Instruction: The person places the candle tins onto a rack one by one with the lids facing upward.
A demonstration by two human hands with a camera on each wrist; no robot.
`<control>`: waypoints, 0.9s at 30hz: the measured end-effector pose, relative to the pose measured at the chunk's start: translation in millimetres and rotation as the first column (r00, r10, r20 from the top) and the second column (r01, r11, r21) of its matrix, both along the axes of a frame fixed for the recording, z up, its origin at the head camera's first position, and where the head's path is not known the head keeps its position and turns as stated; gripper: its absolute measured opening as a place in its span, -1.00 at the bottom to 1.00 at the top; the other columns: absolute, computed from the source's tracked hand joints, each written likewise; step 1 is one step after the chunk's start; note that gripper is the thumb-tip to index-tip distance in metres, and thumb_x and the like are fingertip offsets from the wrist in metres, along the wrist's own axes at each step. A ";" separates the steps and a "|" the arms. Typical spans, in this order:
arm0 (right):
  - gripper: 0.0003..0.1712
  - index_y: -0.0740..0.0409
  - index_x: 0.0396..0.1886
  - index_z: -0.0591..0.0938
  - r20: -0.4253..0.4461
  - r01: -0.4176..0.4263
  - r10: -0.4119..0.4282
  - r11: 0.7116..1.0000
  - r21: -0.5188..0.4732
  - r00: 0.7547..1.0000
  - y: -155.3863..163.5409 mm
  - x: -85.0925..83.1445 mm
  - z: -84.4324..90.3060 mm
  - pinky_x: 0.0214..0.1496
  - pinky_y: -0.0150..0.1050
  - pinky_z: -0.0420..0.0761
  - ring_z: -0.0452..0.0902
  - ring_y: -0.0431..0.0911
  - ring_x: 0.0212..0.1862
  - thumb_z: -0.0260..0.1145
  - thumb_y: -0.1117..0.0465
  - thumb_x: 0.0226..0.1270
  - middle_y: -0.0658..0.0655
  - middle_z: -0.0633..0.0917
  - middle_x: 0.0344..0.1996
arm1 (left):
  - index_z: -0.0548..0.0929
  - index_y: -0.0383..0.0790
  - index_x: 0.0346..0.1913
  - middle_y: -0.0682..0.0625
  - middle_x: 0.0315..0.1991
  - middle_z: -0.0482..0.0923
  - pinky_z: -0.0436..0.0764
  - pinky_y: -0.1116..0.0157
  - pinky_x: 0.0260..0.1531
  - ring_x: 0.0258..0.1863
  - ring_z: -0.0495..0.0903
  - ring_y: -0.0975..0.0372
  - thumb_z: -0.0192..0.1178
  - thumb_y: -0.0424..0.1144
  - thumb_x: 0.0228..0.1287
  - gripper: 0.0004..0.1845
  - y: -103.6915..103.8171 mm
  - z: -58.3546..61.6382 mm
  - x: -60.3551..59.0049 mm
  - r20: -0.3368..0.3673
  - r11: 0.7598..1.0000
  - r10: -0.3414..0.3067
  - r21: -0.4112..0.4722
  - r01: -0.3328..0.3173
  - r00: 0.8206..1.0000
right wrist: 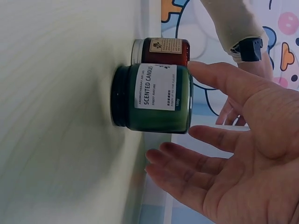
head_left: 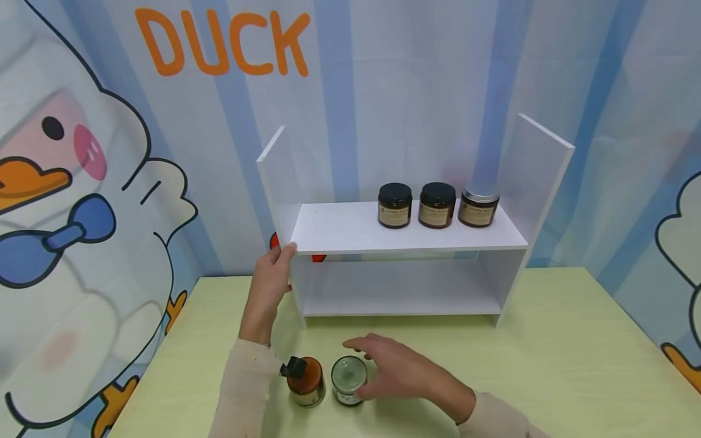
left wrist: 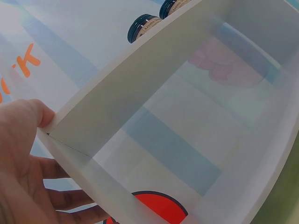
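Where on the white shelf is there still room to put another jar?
The top board is bare from the left hand gripping its left corner across to the three jars, which crowd the right end. The lower compartment looks bare too. The table by the right hand already holds the green jar and brown jar.

left hand [head_left: 269,286] gripping, right hand [head_left: 400,371] spread

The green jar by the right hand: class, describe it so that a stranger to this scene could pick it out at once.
Start at the white shelf on the yellow-green table, then look at the table in front of it, where two jars stand side by side. The green jar is the right one, beside the open right hand. Unlike the amber jar, it is dark green and labelled "Scented Candle".
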State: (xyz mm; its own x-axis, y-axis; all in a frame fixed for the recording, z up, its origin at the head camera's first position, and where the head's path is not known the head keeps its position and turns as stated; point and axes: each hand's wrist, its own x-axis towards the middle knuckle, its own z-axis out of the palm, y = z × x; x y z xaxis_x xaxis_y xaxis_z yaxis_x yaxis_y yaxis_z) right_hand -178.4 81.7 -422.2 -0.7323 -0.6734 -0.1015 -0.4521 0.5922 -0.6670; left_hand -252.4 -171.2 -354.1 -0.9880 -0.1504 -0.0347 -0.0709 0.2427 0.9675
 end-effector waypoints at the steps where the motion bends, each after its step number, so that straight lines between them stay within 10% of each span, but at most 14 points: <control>1: -0.10 0.03 0.45 0.45 -0.014 -0.001 0.001 1.000 0.004 1.000 -1.0 0.8 -1.0 0.14 -0.12 0.59 0.55 -0.07 0.18 0.59 0.01 0.11 0.07 0.56 0.27 | 0.24 -0.13 0.57 -0.08 0.55 0.19 0.49 -0.14 0.25 0.47 0.24 -0.02 -0.05 0.30 0.49 -0.20 0.0 0.1 0.0 0.000 1.000 0.000 0.000 0.000 1.000; 27: -0.28 -0.04 0.29 0.58 -0.132 0.017 -0.012 0.999 0.041 0.991 -18.3 7.9 -17.9 -0.10 -0.28 0.55 0.51 -0.27 -0.09 0.57 -0.04 0.12 -0.11 0.64 -0.02 | 0.26 -0.11 0.57 -0.09 0.53 0.21 0.50 -0.14 0.24 0.45 0.26 -0.03 -0.05 0.30 0.48 -0.21 0.4 0.6 0.9 0.001 1.000 0.004 -0.007 -0.004 1.000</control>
State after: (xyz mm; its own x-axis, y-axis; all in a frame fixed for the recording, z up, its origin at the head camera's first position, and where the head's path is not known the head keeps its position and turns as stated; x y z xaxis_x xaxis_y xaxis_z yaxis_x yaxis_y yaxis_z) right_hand -170.5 63.4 -440.1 -0.7507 -0.6599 -0.0318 -0.5253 0.6255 -0.5769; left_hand -251.4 -170.8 -353.5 -0.9873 -0.1550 -0.0345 -0.0728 0.2488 0.9658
